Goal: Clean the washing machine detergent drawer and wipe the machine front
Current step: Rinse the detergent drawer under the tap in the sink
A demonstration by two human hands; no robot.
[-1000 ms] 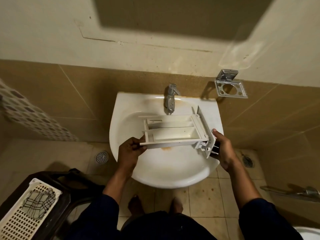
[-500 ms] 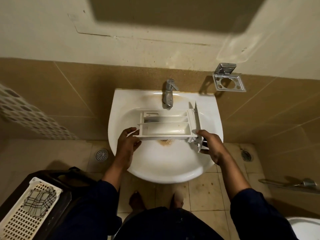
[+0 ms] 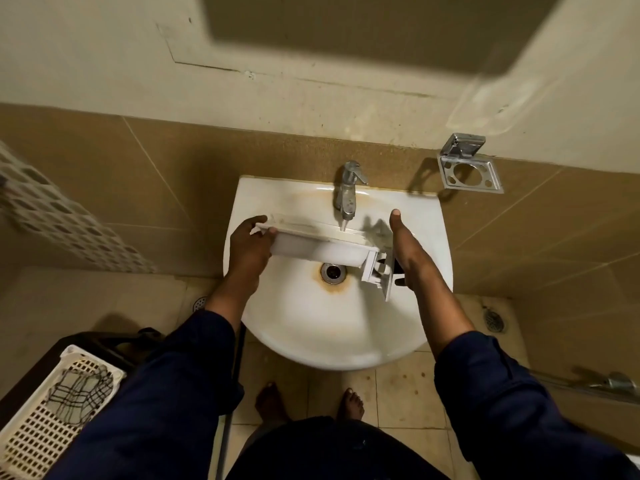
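The white detergent drawer (image 3: 318, 249) hangs inside the white sink (image 3: 329, 348), tipped away from me so its underside faces the camera, just below the spout of the chrome tap (image 3: 348, 192). My left hand (image 3: 247, 249) grips its left end, fingers curled over the edge. My right hand (image 3: 407, 247) holds the front panel at the right end, thumb pointing up along the panel, fingers partly hidden behind it. No water is visibly running. The washing machine is not in view.
A rust-stained drain (image 3: 333, 271) sits under the drawer. A chrome holder (image 3: 469, 168) juts from the wall at the upper right. At lower left, a cream plastic basket (image 3: 38, 420) holds a checked cloth (image 3: 79, 393). My bare feet stand on the tiled floor below the sink.
Both hands carried the drawer back and down into the sink, under the tap, and tipped it away so its open compartments no longer face me.
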